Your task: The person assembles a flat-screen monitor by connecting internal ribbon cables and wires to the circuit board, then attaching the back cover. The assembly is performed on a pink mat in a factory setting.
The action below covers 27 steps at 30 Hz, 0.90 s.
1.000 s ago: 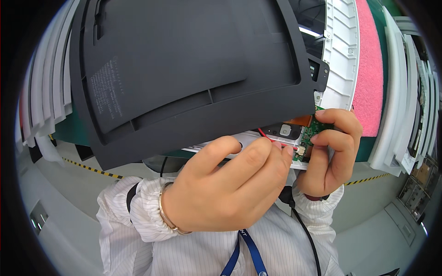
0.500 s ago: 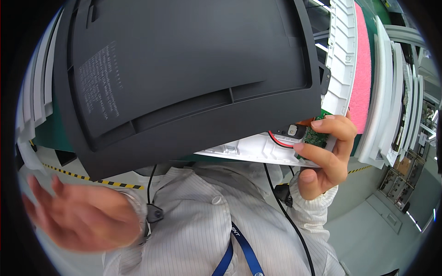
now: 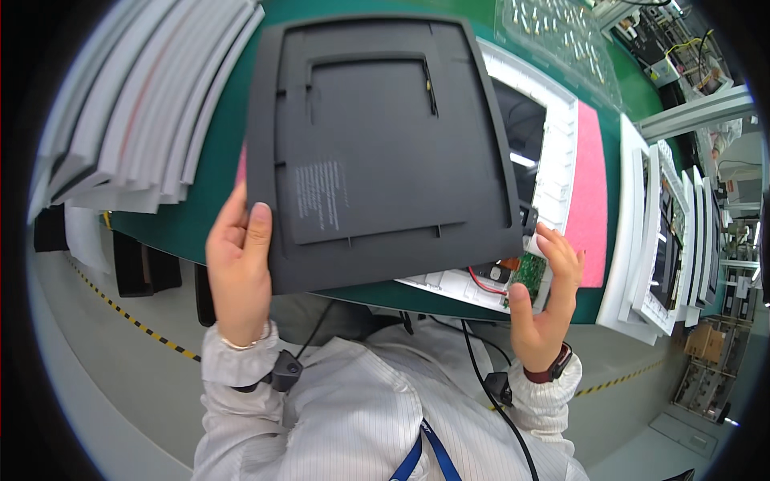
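A black plastic back cover (image 3: 385,184), with a raised rectangular frame and small printed text, lies tilted over a white housing (image 3: 561,168). My left hand (image 3: 243,268) grips the cover's left edge, thumb on top and fingers partly hidden behind. At the housing's lower right corner, my right hand (image 3: 549,297) is open, thumb and fingers apart, beside a green circuit board (image 3: 527,275). A red wire (image 3: 485,282) runs to that board from under the cover. Part of a dark screen-like panel (image 3: 521,120) shows inside the housing; the cover hides the rest.
Pink foam (image 3: 592,192) lies under the housing on a green table mat (image 3: 200,216). White panels (image 3: 152,104) are stacked at left, with more white framed units (image 3: 662,240) at right. A clear tray (image 3: 553,40) of small parts sits at the back.
My left hand, free and blurred at lower left before, now holds the cover's left edge. The cover sits farther from the camera. My right hand's fingers have spread away from the circuit board.
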{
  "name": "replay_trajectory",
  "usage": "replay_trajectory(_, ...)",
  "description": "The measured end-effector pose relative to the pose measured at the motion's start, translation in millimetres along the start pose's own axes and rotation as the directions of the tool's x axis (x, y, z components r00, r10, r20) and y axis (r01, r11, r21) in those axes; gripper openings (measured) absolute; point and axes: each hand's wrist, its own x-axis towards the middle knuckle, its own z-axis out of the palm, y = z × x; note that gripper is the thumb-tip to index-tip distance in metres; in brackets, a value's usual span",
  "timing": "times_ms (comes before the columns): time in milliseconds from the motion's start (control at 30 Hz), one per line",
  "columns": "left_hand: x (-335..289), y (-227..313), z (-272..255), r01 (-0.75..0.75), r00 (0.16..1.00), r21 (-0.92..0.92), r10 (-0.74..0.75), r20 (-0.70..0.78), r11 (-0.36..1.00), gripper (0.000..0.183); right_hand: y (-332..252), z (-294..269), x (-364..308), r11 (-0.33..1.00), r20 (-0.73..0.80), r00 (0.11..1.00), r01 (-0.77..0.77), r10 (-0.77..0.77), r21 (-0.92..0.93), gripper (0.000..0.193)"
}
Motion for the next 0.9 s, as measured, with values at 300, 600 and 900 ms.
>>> replay_trajectory(300, 1.9, 10.8, 5.5, -0.111, 0.994, -0.030, 0.111, -0.003, 0.993, 0.047, -15.2, -2.6, 5.5, 0.984, -0.026, 0.999, -0.023, 0.028, 0.179, 0.044)
replay_trajectory(600, 26.5, 30.6, 32.1, -0.108, 0.962, -0.048, 0.116, 0.247, 0.993, 0.049, -21.1, -21.9, -28.1, 0.996, -0.193, 0.981, -0.006, 0.022, 0.086, 0.040)
replay_trajectory(900, 39.7, 25.1, 46.4, -0.046, 0.893, 0.016, 0.034, 0.449, 0.999, 0.053, -12.8, -30.7, -57.7, 0.999, -0.228, 0.973, 0.015, -0.022, -0.032, 0.034)
